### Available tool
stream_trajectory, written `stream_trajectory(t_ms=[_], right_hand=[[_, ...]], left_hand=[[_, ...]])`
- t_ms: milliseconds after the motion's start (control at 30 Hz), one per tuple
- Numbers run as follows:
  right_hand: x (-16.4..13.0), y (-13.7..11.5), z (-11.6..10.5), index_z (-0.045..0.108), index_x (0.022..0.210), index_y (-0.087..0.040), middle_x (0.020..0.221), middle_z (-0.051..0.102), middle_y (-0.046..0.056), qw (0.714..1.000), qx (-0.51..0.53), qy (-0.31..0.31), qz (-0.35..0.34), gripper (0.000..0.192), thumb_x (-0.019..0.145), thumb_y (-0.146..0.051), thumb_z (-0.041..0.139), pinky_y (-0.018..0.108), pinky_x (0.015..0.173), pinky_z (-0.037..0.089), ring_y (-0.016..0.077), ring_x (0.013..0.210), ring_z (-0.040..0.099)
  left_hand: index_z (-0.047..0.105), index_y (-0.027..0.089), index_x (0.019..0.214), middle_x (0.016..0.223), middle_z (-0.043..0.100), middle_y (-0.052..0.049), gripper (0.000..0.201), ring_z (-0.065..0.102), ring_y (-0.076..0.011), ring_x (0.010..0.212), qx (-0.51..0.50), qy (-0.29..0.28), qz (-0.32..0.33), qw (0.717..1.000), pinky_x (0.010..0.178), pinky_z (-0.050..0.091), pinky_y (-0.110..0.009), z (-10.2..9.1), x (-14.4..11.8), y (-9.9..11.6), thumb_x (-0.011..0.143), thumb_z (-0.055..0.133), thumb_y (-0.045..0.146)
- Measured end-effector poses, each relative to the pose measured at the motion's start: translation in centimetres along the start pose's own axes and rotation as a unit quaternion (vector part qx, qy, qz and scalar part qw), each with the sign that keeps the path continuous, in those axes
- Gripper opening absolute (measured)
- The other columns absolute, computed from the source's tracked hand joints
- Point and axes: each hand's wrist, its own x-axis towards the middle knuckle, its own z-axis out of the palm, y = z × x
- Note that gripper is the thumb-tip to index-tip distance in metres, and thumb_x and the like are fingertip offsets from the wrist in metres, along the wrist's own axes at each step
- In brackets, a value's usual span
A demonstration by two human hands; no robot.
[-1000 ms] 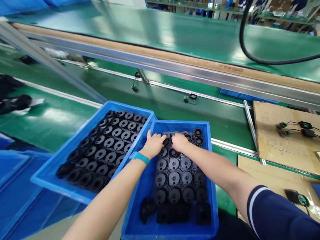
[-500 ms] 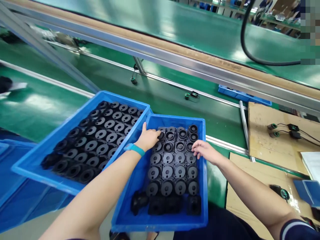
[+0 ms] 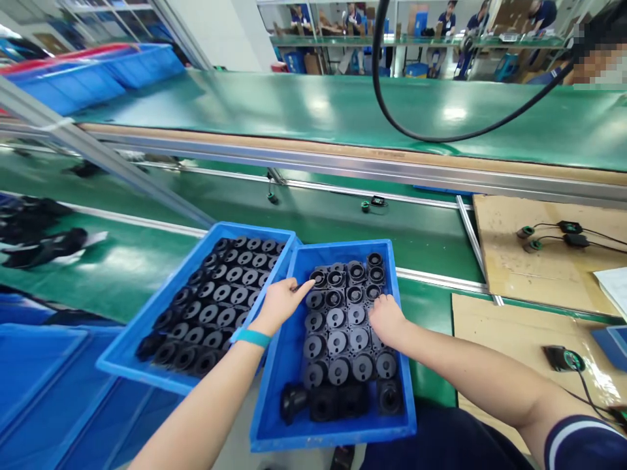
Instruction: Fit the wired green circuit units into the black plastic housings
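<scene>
A blue bin in front of me holds rows of round black plastic parts, some with ring-shaped tops and some with flat grey discs. My left hand, with a teal wristband, is over the bin's left wall. Its fingers are curled and its thumb points right at the back-left part; a dark sliver shows beside the thumb, too small to name. My right hand is closed over the right-hand column, fingertips down at a black part that it mostly hides.
A second blue bin of similar parts adjoins on the left. More blue bins stand lower left. A metal-framed green shelf crosses ahead, with a hanging black cable. Cardboard lies right; people work in the background.
The view has tilted up, showing more of the background. My left hand has drawn back left from the back-row part. My right hand has moved down onto the right-hand column.
</scene>
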Motion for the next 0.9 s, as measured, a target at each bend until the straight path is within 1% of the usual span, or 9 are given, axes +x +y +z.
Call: stream_trajectory(t_ms=[100,200,233,300,367,467,633,767,900], right_hand=[[-0.3,0.1,0.3,0.072,0.110,-0.006,0.112,0.067,0.025,1.000,-0.006,0.007,0.002,0.029,0.094,-0.011,0.049,0.046,0.089,0.041,0.0353,0.109,0.058],[-0.3,-0.1,0.8,0.072,0.112,-0.006,0.113,0.067,0.025,1.000,-0.011,0.008,0.011,0.030,0.095,-0.011,0.047,0.047,0.091,0.041,0.0350,0.109,0.058],[-0.2,-0.1,1.0,0.072,0.111,-0.006,0.112,0.067,0.025,1.000,-0.013,0.007,0.014,0.030,0.095,-0.012,0.048,0.047,0.091,0.041,0.0349,0.109,0.058],[-0.1,-0.2,1.3,0.073,0.109,-0.006,0.112,0.067,0.024,1.000,-0.016,0.004,0.019,0.029,0.095,-0.013,0.049,0.046,0.091,0.041,0.0347,0.110,0.058],[0.1,-0.3,1.4,0.074,0.109,-0.006,0.114,0.067,0.023,1.000,-0.017,0.002,0.024,0.028,0.095,-0.013,0.051,0.045,0.091,0.043,0.0340,0.111,0.058],[0.5,-0.3,1.2,0.073,0.110,-0.008,0.116,0.067,0.018,0.999,-0.017,-0.005,0.037,0.024,0.095,-0.015,0.056,0.042,0.091,0.046,0.0310,0.114,0.058],[1.0,-0.2,0.6,0.073,0.108,-0.009,0.118,0.066,0.014,0.998,0.000,-0.005,0.061,0.019,0.093,-0.016,0.063,0.041,0.093,0.050,0.0278,0.115,0.058],[0.7,-0.1,0.5,0.074,0.107,-0.009,0.125,0.061,0.018,0.997,0.021,0.019,0.067,0.021,0.093,-0.012,0.058,0.041,0.091,0.052,0.0311,0.119,0.055],[0.3,0.1,0.5,0.074,0.107,-0.008,0.130,0.056,0.024,0.997,0.038,0.047,0.049,0.024,0.091,-0.009,0.056,0.042,0.088,0.053,0.0345,0.118,0.054]], left_hand=[[0.042,0.022,0.072,0.069,0.068,-0.007,0.046,0.067,-0.0200,0.061,-0.082,-0.032,-0.062,0.994,0.061,0.054,-0.031,0.5,-2.5,-0.2,0.096,0.036,0.061],[0.049,0.019,0.090,0.075,0.072,-0.007,0.023,0.069,-0.0200,0.061,-0.102,-0.064,-0.076,0.990,0.059,0.054,-0.030,1.6,-3.6,-0.6,0.093,0.042,0.041],[0.052,0.018,0.098,0.076,0.072,-0.007,0.020,0.070,-0.0210,0.065,-0.090,-0.072,-0.068,0.991,0.063,0.055,-0.032,2.0,-3.7,-0.7,0.090,0.045,0.035],[0.057,0.018,0.112,0.081,0.073,-0.007,0.029,0.072,-0.0245,0.078,-0.046,-0.089,-0.035,0.994,0.076,0.056,-0.037,2.7,-3.6,-0.8,0.086,0.052,0.027],[0.061,0.020,0.119,0.090,0.074,-0.009,0.035,0.071,-0.0288,0.095,0.007,-0.108,0.002,0.994,0.091,0.052,-0.042,3.4,-3.3,-0.6,0.084,0.056,0.021],[0.066,0.017,0.117,0.100,0.072,-0.013,0.035,0.068,-0.0315,0.107,0.078,-0.142,0.026,0.986,0.099,0.049,-0.047,4.0,-2.3,-0.3,0.083,0.059,0.013],[0.066,0.015,0.113,0.110,0.070,-0.009,0.024,0.066,-0.0242,0.107,0.146,-0.208,0.047,0.966,0.098,0.051,-0.045,4.1,-0.3,-0.4,0.089,0.065,0.015],[0.067,0.014,0.101,0.100,0.068,-0.007,0.013,0.064,-0.0224,0.103,0.177,-0.229,0.063,0.955,0.094,0.052,-0.041,3.8,0.4,-0.4,0.089,0.068,0.018],[0.066,0.014,0.101,0.095,0.065,-0.006,0.020,0.062,-0.0227,0.101,0.186,-0.223,0.067,0.954,0.088,0.051,-0.038,3.7,0.4,-0.3,0.084,0.073,0.020]])
